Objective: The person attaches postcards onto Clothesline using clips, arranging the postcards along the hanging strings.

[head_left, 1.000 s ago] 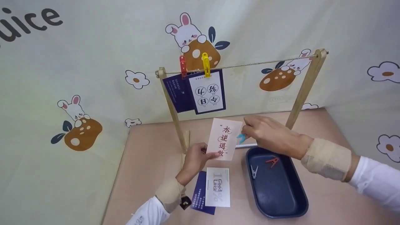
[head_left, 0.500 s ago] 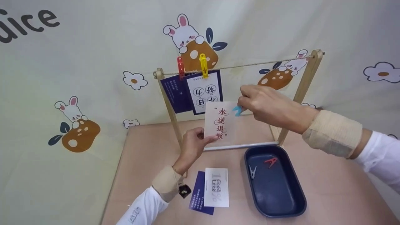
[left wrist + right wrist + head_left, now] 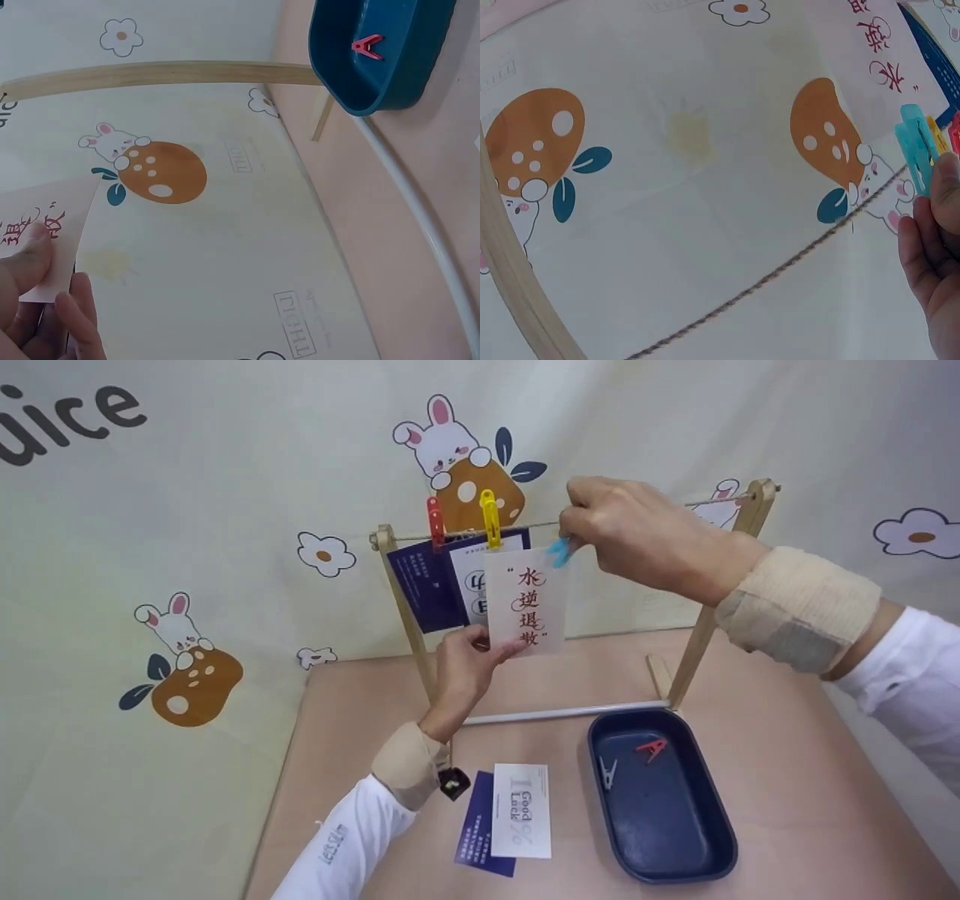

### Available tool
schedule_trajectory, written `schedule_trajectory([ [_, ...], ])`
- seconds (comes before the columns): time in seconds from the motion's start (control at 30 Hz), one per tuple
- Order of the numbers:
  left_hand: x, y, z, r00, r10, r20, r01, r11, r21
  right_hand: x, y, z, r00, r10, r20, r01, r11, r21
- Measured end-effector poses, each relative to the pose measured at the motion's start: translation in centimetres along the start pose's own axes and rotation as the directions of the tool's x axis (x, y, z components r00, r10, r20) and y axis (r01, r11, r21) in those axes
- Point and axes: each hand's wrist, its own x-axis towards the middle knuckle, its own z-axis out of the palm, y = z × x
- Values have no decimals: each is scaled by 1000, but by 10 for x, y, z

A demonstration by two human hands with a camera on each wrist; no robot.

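Head view: a pink card (image 3: 525,600) is held near its bottom by the left hand (image 3: 463,667), before the hung cards (image 3: 426,589); a blue peg (image 3: 558,553) is pinched at its upper right corner by the right hand (image 3: 645,532). Left wrist view: the card is gripped, and a red peg (image 3: 367,46) is contained in the tray (image 3: 420,67). Right wrist view: the blue peg is held at the rope (image 3: 772,276).

Open room lies under the twine (image 3: 757,283), between the pale-pink card (image 3: 526,604) and the right wooden post (image 3: 694,655). Leftward, the yellow clothespin (image 3: 491,519) obstructs; clearance behind the card is hard to judge.
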Motion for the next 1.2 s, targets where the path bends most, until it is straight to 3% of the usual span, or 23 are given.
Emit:
schedule_trajectory([
  [0.33,8,3,3,1000,-4,-27,3,999,-51,18,8,-19,997,60,-44,-59,998,11],
  [0.7,16,9,2,999,-23,-49,17,993,-115,35,11,-24,993,121,0,-121,993,2],
  [1.0,17,9,7,998,-25,-49,18,988,-154,41,9,-16,983,140,123,-142,990,11],
  [1.2,17,11,12,998,-11,-58,2,987,-162,47,8,-13,963,166,212,-177,984,34],
])
